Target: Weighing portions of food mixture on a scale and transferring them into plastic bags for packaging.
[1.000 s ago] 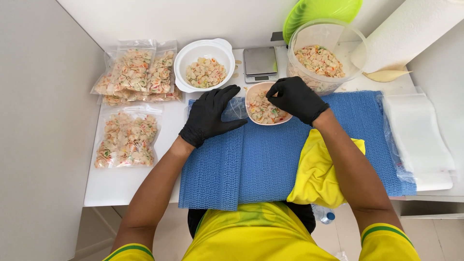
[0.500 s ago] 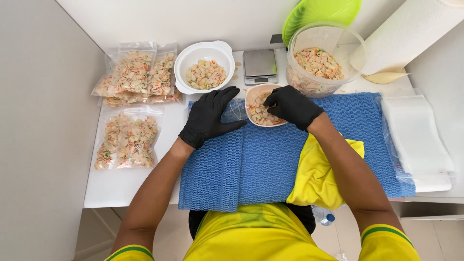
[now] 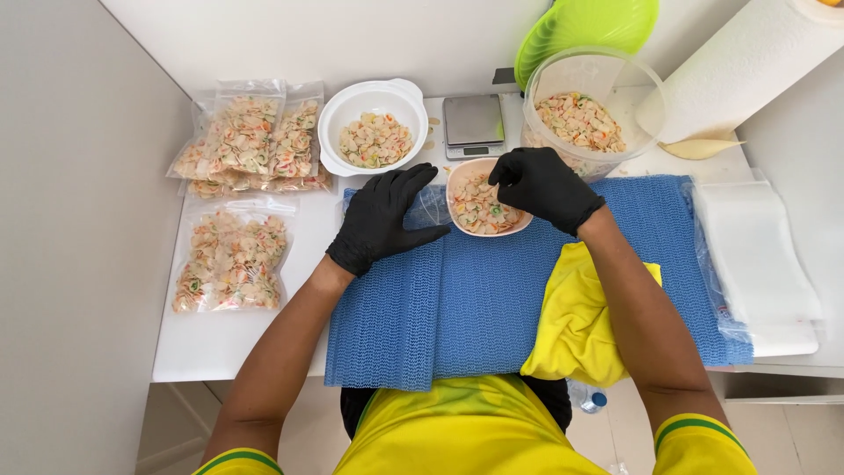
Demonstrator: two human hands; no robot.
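Observation:
Both my hands wear black gloves. My left hand (image 3: 380,220) lies flat with fingers spread on a clear plastic bag (image 3: 431,204) at the far edge of a blue mesh mat (image 3: 466,299). Just right of it stands a small pink bowl (image 3: 486,199) with coloured pasta pieces. My right hand (image 3: 542,186) rests on that bowl's right rim, fingers curled over the pasta; whether it pinches any pieces is hidden.
Behind the mat stand a white bowl of pasta (image 3: 371,129), a small kitchen scale (image 3: 473,125) and a big clear tub of pasta (image 3: 587,110) under a green lid (image 3: 587,26). Filled bags (image 3: 249,145) lie left, empty bags (image 3: 754,251) right, a yellow cloth (image 3: 578,321) near me.
My right hand slid slightly left and down over the pink bowl. My left hand stayed flat on the bag.

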